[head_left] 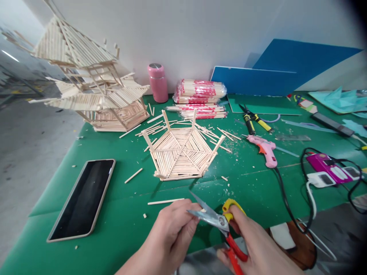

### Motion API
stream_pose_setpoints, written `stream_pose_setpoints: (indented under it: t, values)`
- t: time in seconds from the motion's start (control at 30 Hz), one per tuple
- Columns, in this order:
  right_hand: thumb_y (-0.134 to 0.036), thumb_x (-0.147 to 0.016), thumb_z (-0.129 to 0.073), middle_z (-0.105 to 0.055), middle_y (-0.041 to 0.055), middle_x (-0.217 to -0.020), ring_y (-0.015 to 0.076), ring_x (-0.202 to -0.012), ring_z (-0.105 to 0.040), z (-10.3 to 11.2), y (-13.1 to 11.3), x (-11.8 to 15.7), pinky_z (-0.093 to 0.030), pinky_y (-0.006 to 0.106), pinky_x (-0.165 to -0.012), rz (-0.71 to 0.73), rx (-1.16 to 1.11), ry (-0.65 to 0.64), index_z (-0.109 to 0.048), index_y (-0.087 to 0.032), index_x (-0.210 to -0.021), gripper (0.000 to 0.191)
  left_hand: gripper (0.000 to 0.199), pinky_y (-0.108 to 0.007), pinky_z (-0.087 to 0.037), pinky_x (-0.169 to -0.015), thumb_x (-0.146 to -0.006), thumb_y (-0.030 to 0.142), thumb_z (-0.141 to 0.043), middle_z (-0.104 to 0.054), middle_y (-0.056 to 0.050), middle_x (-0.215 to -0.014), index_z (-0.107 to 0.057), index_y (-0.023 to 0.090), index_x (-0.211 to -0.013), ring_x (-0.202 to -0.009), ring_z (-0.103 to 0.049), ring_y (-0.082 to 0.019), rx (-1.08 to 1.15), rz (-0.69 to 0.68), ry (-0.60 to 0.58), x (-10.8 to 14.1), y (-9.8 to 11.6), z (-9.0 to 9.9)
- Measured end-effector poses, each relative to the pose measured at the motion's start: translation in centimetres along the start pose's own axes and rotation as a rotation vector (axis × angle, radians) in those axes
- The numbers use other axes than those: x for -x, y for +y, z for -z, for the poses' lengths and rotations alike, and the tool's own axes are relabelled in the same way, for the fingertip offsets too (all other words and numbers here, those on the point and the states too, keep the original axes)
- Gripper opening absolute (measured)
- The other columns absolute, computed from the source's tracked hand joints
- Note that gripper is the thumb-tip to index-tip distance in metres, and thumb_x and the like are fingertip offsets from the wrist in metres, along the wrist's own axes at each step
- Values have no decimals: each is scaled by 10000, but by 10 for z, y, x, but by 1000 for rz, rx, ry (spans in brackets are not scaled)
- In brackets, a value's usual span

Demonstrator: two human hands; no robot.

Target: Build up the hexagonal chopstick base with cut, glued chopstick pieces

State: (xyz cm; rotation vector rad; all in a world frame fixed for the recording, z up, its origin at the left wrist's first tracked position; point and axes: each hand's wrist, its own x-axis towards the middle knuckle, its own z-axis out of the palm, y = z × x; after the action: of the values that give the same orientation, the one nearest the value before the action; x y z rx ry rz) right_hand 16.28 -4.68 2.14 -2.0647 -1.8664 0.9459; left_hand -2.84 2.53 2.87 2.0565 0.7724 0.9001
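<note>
A pale wooden piece (203,210) is being pinched by the left hand (173,227), red-and-yellow-handled steel scissors (221,221) being gripped, blades apart, by the right hand's (254,236) curled fingers — fingertip clearance seemingly being needed for snipping.

A pale wall (189,34) rises behind the green table (114,214); grey floor (17,149) lies left.

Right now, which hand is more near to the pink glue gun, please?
Right. The right hand, holding the scissors, is on the near side of the pink glue gun; the left hand is farther away, off to its left.
</note>
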Motion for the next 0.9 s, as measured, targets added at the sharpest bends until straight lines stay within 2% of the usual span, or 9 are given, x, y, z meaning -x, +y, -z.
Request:
stream_pose_setpoints:
  t: [0.2, 0.33, 0.57, 0.73, 0.9]
  values:
    - [-384, -594, -653, -634, 110, -1065, 273, -956, -607, -1, 3, 1, -502, 258, -764, 43, 47, 19, -474, -167, -1199, 668, 191, -224, -436, -559, -796, 22, -397, -526, 28, -615, -438, 203, -749, -585, -552, -117, -84, -55, 42, -3, 3, -3]
    - [-412, -619, -636, -633, 124, -1081, 269, -959, -611, -1, 2, 2, -505, 253, -770, 27, 54, -51, -455, -141, -1227, 690, 200, -221, -427, -553, -797, 14, -390, -528, 28, -627, -432, 204, -752, -593, -547, -114, -100, -70, 61, -2, 2, -3]
    - [-443, -626, -622, -590, 141, -1167, 296, -1030, -575, -1, 3, 5, -505, 295, -795, -5, 80, -65, -435, -119, -1255, 732, 185, -244, -418, -555, -801, 40, -392, -565, 15, -640, -448, 205, -738, -579, -549, -126, -148, -69, 35, -4, 1, -2]
    - [-351, -656, -606, -639, 105, -1074, 243, -954, -609, 0, -2, 4, -491, 257, -765, 11, -49, -90, -462, -161, -1230, 621, 168, -258, -411, -544, -807, 73, -389, -563, -8, -626, -443, 195, -706, -553, -532, -131, -230, -92, 60, 5, -5, -8]
    - [-328, -634, -593, -660, 111, -978, 237, -897, -620, -13, 6, 1, -491, 262, -732, 1, -148, -104, -492, -138, -1188, 594, 167, -269, -419, -565, -801, 85, -393, -532, -7, -588, -440, 190, -681, -512, -501, -124, -266, -127, 123, 12, -8, -15]
